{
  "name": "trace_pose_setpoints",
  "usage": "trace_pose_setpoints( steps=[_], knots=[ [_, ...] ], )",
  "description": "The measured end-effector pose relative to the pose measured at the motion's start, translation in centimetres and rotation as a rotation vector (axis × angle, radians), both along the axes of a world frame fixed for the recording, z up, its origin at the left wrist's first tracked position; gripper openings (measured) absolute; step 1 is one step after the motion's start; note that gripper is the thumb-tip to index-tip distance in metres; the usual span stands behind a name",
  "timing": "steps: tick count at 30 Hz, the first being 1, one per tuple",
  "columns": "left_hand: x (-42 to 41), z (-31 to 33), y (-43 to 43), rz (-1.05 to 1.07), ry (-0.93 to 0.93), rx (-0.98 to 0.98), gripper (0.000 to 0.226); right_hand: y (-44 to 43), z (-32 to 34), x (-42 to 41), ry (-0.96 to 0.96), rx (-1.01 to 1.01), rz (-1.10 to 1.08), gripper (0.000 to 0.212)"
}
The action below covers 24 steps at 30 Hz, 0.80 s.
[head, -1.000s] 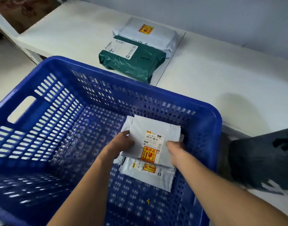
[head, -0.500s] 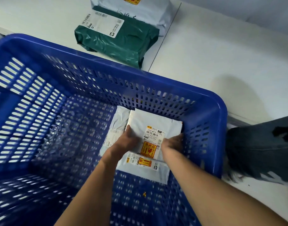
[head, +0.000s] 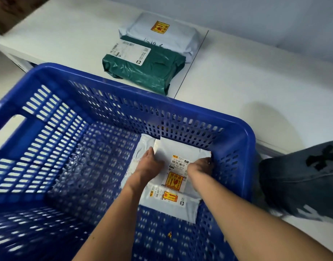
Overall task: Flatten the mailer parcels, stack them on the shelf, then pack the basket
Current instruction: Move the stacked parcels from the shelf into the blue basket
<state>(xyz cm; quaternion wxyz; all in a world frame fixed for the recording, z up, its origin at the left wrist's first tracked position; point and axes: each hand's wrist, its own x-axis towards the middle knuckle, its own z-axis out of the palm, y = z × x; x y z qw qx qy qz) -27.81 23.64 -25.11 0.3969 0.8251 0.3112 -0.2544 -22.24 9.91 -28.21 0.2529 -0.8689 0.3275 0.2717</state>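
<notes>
I see the top parcel (head: 180, 151) in the basket (head: 105, 82), between the left hand (head: 150, 163) and the right hand (head: 201, 166). Both hands touch its edges, but I cannot tell whether they grip it.

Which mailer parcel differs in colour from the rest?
The green parcel on the shelf; the parcel behind it and the basket stack, top parcel included, are white.

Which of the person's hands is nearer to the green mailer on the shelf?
Left. The left hand grips the white parcel's left edge in the basket, almost straight in line with the green mailer; the right hand, at the parcel's right edge, lies further aside.
</notes>
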Motion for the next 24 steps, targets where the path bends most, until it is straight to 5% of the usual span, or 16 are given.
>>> trace_pose_setpoints(
  steps=[14,20,24],
  knots=[
    [-0.4,15.4,1.3,0.180,-0.354,0.175,0.012,2.8,17.0,1.0,-0.188,0.448,0.666,0.015],
    [0.2,18.7,2.1,0.229,-0.447,0.249,0.006,3.1,22.4,3.1,-0.322,0.455,0.790,0.027],
    [2.0,19.9,3.3,0.225,-0.467,0.231,0.023,3.8,23.4,4.7,-0.362,0.444,0.792,0.030]
  ],
)
